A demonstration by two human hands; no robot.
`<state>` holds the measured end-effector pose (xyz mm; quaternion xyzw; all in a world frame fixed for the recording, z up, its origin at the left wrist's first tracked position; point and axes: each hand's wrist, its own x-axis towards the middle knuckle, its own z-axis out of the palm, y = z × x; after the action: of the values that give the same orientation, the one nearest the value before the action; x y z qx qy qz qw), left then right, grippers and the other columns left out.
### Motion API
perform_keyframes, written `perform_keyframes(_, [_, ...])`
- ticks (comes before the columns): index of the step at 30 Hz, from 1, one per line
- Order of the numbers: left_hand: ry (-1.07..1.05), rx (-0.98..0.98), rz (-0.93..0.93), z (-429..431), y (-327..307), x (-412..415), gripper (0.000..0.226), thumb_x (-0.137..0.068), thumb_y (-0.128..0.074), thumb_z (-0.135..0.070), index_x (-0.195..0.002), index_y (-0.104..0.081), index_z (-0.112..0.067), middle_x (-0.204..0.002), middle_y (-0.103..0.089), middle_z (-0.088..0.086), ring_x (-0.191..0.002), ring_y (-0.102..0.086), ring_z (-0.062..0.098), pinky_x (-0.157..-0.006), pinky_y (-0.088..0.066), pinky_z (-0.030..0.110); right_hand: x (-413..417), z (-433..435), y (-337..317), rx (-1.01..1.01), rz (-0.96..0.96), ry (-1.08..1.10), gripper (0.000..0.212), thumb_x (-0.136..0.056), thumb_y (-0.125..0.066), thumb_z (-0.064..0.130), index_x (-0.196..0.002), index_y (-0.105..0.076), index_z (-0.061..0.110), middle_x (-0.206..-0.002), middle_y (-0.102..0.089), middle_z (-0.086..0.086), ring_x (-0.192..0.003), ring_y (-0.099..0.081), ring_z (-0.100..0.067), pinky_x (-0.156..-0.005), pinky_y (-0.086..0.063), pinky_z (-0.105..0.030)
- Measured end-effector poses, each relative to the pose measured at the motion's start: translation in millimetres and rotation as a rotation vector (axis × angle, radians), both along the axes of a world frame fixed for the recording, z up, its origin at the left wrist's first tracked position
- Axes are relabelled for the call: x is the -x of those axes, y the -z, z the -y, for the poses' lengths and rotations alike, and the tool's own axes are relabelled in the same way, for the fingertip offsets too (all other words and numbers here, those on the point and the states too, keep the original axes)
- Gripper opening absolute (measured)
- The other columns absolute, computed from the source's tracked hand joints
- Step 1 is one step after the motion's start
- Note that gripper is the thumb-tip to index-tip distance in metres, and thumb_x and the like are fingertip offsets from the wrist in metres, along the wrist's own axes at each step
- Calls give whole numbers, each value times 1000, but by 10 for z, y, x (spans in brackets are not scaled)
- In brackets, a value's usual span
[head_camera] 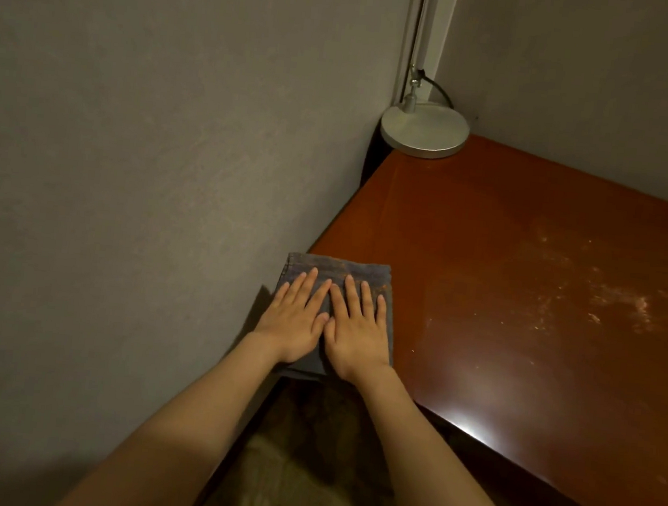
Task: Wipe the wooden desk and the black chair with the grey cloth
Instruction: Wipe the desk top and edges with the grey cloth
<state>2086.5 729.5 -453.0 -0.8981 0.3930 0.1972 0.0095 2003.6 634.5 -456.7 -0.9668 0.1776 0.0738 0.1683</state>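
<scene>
Wall (145, 191) left; lamp base (424, 132) far corner.

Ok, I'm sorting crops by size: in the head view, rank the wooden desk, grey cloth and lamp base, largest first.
wooden desk
grey cloth
lamp base
The base is farther off, so cloth over base holds only as seen.

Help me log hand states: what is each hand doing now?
Left hand: open, flat on the folded grey cloth.
Right hand: open, flat on the same cloth.
</scene>
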Motion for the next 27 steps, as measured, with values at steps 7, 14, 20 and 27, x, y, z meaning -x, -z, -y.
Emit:
perform_keyframes(7, [-1, -4, 6, 111, -26, 265, 56, -103, -13, -35, -149, 14, -17, -155, 24, 8, -143, 21, 21, -116, 13, 37, 240, 96, 57, 9, 21, 28, 75, -80, 12, 46, -151, 1, 24, -158, 13, 0, -145, 17, -19, -112, 17, -35])
perform_keyframes(14, [103, -29, -25, 464, -87, 590, 57, -103, -12, -35, -148, 17, -16, -154, 27, 8, -142, 24, 22, -115, 14, 37, 661, 346, 43, 16, 20, 138, 87, -69, 20, 49, -151, 3, 25, -158, 14, 2, -142, 20, -14, -111, 18, -34])
perform_keyframes(20, [197, -31, -22, 859, -106, 928, 57, -103, -12, -36, -148, 17, -17, -153, 28, 8, -142, 25, 22, -115, 14, 37, 1058, 651, 6, 22, 5, 236, 87, -69, 19, 49, -151, 3, 25, -158, 13, 3, -132, 28, -8, -108, 20, -31])
perform_keyframes(27, [297, -24, -3, 1133, -92, 995, 57, -102, -12, -37, -148, 17, -18, -154, 27, 7, -142, 24, 21, -115, 14, 35, 1200, 838, -1, 44, 10, 328, 85, -71, 18, 47, -151, 2, 25, -158, 12, 1, -132, 28, -11, -107, 22, -32])
